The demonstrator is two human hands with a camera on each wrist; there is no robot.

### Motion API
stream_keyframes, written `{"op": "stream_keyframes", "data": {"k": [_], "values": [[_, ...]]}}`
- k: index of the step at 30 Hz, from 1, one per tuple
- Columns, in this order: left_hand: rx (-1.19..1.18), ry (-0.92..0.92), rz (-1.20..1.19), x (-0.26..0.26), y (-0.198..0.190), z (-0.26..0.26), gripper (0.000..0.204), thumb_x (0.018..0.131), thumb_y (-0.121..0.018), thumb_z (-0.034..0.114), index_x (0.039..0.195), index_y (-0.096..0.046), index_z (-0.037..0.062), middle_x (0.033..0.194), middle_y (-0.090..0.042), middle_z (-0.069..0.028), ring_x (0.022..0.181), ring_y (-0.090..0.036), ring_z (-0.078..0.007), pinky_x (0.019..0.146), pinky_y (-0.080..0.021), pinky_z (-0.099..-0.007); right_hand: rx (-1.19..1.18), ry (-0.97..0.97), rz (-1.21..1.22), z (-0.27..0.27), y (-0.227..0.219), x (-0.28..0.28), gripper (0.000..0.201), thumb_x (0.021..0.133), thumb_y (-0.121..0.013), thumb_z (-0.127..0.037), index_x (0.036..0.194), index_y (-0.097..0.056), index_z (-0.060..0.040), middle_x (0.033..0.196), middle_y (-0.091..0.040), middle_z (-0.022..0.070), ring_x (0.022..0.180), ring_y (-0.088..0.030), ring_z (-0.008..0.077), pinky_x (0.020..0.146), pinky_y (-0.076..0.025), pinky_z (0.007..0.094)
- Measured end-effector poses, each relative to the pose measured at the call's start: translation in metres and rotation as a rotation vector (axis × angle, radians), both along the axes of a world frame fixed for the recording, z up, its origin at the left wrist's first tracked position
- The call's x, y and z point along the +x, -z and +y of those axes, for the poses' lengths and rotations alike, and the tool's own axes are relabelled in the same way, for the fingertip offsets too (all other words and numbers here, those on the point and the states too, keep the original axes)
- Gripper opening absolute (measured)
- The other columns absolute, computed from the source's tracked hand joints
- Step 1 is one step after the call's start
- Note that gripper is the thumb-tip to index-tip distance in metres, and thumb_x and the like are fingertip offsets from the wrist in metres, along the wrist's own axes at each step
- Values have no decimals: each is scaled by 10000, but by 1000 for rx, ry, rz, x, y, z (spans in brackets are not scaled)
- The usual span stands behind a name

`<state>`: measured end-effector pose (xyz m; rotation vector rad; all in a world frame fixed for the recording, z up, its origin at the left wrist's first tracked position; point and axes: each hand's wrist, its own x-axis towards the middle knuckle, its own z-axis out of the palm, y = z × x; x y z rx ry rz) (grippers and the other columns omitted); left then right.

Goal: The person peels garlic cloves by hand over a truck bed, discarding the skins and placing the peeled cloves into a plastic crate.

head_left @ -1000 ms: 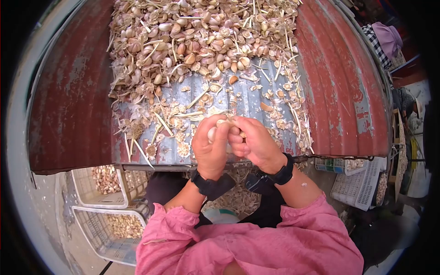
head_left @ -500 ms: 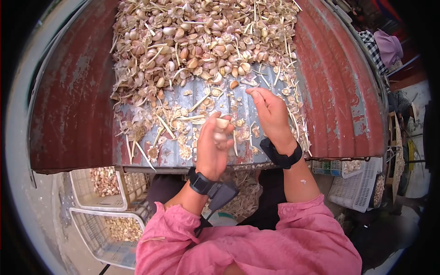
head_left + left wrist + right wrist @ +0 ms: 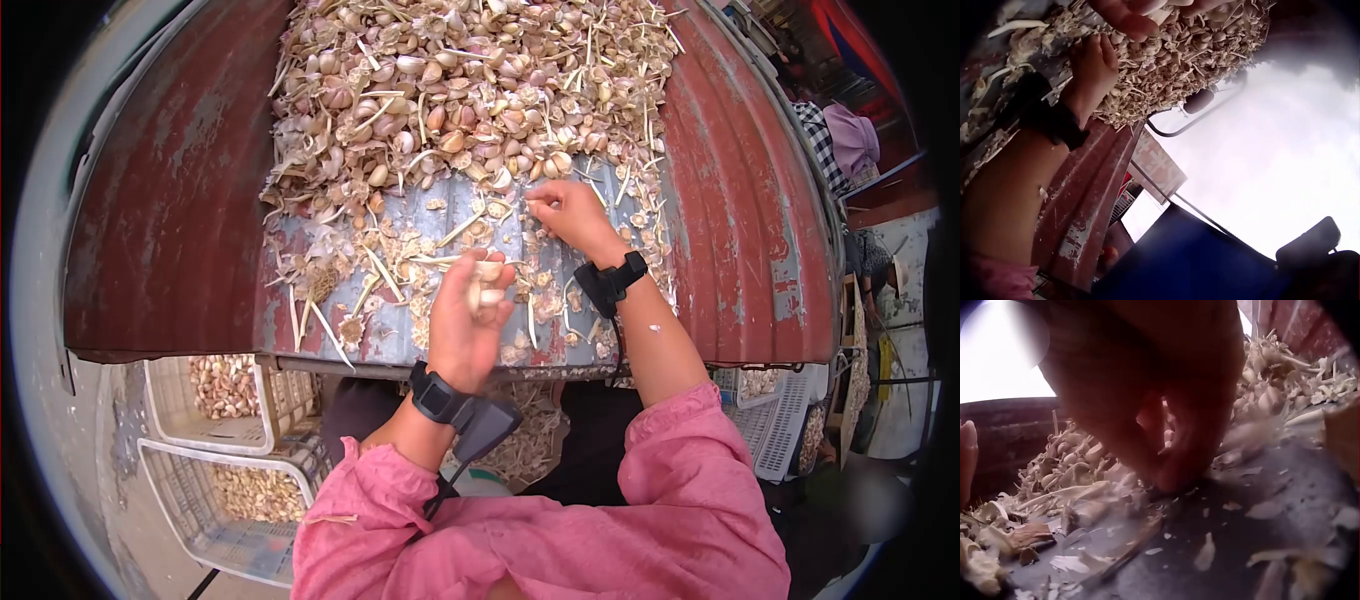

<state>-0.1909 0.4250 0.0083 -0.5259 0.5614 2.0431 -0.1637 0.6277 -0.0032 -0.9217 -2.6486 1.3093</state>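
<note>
My left hand is palm up over the near part of the metal sheet, fingers curled round several pale garlic cloves. Farther forward, my right hand reaches down near the front of the garlic pile. Its fingers are bent, and thumb and fingertips meet at the sheet, over the spot of a single orange-brown clove, which they now hide. The right wrist view shows the right hand dark and close, fingertips down at the surface among skin flakes.
Red side panels flank the grey corrugated sheet. Stalks and root ends litter its near part. Crates of garlic stand below left, with another crate below right. A person in a purple head covering is at the far right.
The hands, together over garlic a second ago, have separated. The left keeps cloves; the right has moved forward and come down onto the loose clove. The head view has shifted slightly.
</note>
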Motion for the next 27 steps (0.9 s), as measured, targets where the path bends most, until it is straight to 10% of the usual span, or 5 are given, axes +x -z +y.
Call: {"op": "stream_keyframes", "data": {"k": [1, 3, 7, 14, 27], "values": [[5, 14, 29, -1, 0, 0, 186, 870, -469, 215, 1006, -492, 89, 954, -571, -72, 805, -587, -154, 489, -422, -216, 4, -4, 1, -5, -14, 4, 174, 745, -590, -105, 900, -605, -27, 823, -584, 89, 662, -582, 157, 631, -465, 260], [4, 23, 52, 0, 1, -1, 190, 871, -474, 208, 1012, -488, 82, 946, -568, -75, 785, -582, -145, 474, -410, -207, -747, 187, 160, -26, -38, 23, 163, 750, -599, -97, 882, -609, -2, 809, -588, 58, 686, -585, 125, 612, -467, 229], [15, 213, 243, 3, -1, -1, 247, 878, -472, 217, 1061, -482, 51, 868, -546, -39, 664, -517, -89, 435, -346, -170, -697, 98, 289, -65, -49, 47, 164, 759, -597, -85, 877, -599, 30, 798, -577, 47, 702, -587, 127, 582, -469, 214], [40, 426, 398, 5, -7, 1, 296, 874, -491, 212, 1098, -489, 18, 811, -530, -7, 602, -472, -57, 415, -307, -138, 255, -165, 327, -87, -66, 64, 163, 734, -605, -92, 871, -577, -9, 765, -572, 116, 614, -586, 193, 537, -457, 264], [-19, 439, 393, 16, -12, 4, 231, 871, -483, 194, 1040, -501, 37, 765, -508, -19, 589, -454, -71, 387, -276, -144, 563, -293, 377, -77, -43, 78, 152, 783, -551, -153, 742, -472, -29, 645, -504, 128, 566, -523, 276, 499, -412, 342]]}}
